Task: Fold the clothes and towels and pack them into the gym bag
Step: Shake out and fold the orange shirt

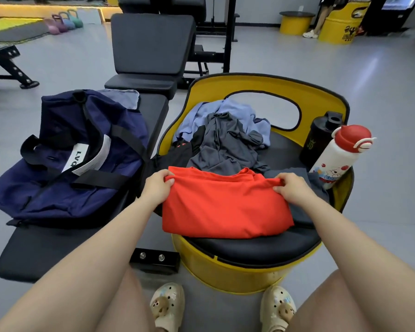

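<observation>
Both hands on the red shirt, bag waiting alongside.

The left hand (156, 188) and right hand (293, 188) each pinch a top corner of the folded red shirt (225, 209) on the yellow barrel seat (254, 248). Grey and blue clothes (228, 137) lie heaped behind it. The navy gym bag (65, 164), label reading "LV", sits open on the tabletop (41, 250) at left.

Gym bag (67, 164) on bench (46, 250); clothes, perhaps towels (225, 137), on yellow seat (256, 248).
</observation>
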